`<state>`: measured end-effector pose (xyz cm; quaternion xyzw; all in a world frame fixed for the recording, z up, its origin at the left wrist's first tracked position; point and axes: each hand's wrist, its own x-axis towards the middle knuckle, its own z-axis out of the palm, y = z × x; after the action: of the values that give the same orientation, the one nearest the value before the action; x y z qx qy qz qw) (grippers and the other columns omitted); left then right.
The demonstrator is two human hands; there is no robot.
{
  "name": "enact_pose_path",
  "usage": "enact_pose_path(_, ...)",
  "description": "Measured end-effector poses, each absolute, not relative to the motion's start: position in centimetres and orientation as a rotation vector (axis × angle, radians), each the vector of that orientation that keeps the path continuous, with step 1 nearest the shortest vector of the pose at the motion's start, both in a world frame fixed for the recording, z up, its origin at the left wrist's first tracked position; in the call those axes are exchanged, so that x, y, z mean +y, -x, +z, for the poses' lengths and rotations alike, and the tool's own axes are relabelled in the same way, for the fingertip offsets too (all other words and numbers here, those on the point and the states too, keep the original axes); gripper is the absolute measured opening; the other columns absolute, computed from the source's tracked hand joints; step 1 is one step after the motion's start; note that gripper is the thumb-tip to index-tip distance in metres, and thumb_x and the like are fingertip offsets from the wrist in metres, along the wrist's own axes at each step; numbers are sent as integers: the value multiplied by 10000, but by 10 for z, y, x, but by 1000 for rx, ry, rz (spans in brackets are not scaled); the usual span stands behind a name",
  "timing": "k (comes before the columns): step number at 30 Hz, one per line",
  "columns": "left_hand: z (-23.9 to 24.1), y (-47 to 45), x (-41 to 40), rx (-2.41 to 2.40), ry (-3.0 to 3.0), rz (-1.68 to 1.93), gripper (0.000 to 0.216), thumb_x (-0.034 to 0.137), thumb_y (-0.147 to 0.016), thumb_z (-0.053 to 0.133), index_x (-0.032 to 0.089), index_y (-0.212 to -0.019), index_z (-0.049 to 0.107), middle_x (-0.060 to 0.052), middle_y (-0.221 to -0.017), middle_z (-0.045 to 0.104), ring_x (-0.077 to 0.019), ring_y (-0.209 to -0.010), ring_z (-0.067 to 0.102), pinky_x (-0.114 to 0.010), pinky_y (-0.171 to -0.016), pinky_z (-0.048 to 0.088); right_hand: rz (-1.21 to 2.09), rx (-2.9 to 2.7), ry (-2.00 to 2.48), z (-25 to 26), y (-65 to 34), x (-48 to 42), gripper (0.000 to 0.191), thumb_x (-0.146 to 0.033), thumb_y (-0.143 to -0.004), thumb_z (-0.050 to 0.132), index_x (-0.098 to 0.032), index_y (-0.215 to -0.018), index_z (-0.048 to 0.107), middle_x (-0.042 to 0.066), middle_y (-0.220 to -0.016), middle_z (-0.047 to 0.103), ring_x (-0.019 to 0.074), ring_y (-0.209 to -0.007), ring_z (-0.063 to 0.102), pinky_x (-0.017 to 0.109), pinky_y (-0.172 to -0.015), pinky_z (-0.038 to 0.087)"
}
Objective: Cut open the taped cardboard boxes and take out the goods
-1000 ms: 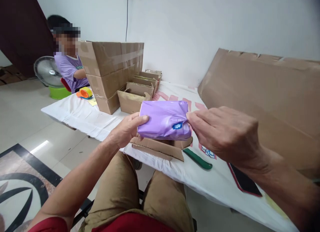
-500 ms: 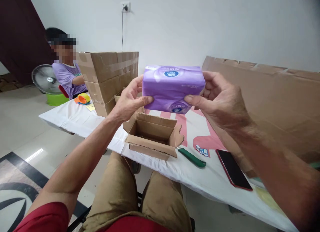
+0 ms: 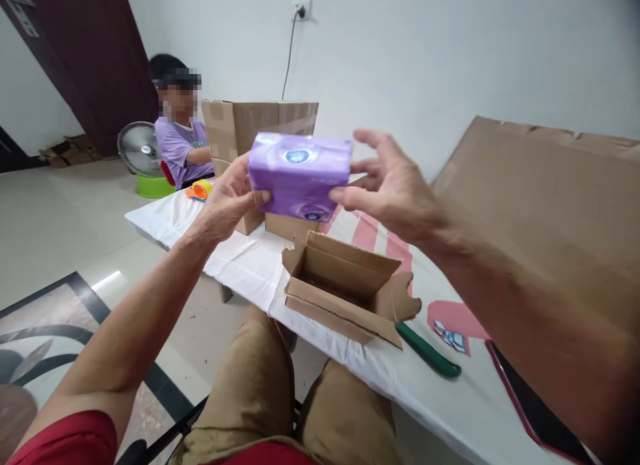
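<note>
A purple plastic-wrapped tissue pack (image 3: 299, 178) is held up in front of me, above the table. My left hand (image 3: 226, 201) grips its left end, thumb on the front face and fingers behind. At the right end, my right hand (image 3: 397, 190) keeps its thumb against the front lower corner; its index finger is lifted away from the pack and the other fingers are bent near the end. Below and to the right stands a small open cardboard box (image 3: 330, 319) with its flaps spread outward. A green-handled tool (image 3: 430, 351) lies beside it, its far end hidden by a flap.
Stacked cardboard boxes (image 3: 220, 128) stand at the back left, near a person in a purple shirt (image 3: 173, 145). A large cardboard sheet (image 3: 540, 198) leans at the right. On the white-covered table (image 3: 240, 268) lie a phone (image 3: 545, 401), small blue-white packets (image 3: 453, 335) and an orange-yellow roll (image 3: 201, 190).
The view has swung left, so the table and box appear further right. My right index finger has lifted off the tissue pack, and that hand's hold looks looser. My left hand keeps its grip.
</note>
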<state>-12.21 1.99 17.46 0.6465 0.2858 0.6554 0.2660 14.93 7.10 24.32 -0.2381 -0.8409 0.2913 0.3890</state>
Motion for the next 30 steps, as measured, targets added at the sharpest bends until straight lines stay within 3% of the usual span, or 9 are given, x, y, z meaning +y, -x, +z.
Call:
enact_pose_path(5,113,168,21,1014,-1483,1809,744,439,-691,929,188,-1326,634,-120,-1332,721,-313,-1321,616,-381,-1025,535,707,-2407,814,213,-78,105,726,-268,-742,761,-192,-1410,487,97,-1199,722,271,-1037,718,412,-866,617)
enact_pose_path(10,39,190,48,1257,-1300,1714,746,325,-665,855,163,-1353,614,-130,-1346,702,-316,-1304,600,-363,-962,526,187,-2923,1166,176,-25,150,593,-376,-775,769,-232,-1327,607,80,-1288,737,283,-1130,703,345,-895,547)
enact_pose_path(15,-17,187,98,1280,-1261,1522,832,205,-593,694,143,-1411,556,-139,-1364,678,-338,-1326,561,-402,-985,504,-4,-3117,1408,144,-2,175,443,-246,-649,845,-156,-1077,776,145,-1076,803,356,-1074,740,370,-830,569)
enact_pose_path(21,-44,172,153,1255,-1289,1436,809,123,-521,600,94,-1329,602,-144,-1284,710,-318,-1226,608,-419,-1064,473,-164,-3234,1499,116,3,194,413,-148,-664,836,-100,-1073,802,214,-1083,800,357,-1073,755,377,-856,583)
enact_pose_path(25,-49,160,171,1328,-1301,1409,745,116,-524,576,69,-1265,633,-147,-1205,719,-328,-1157,648,-450,-1059,494,-171,-3250,1473,112,5,205,378,-142,-674,837,-129,-1051,807,194,-1068,808,346,-1037,761,362,-822,583)
enact_pose_path(30,-45,157,142,1522,-1296,1418,792,128,-593,645,128,-1383,584,-159,-1325,663,-390,-1310,563,-549,-1179,396,-145,-3125,1374,153,-27,189,232,-299,-889,659,-183,-1039,793,117,-1073,808,317,-1039,746,385,-847,557)
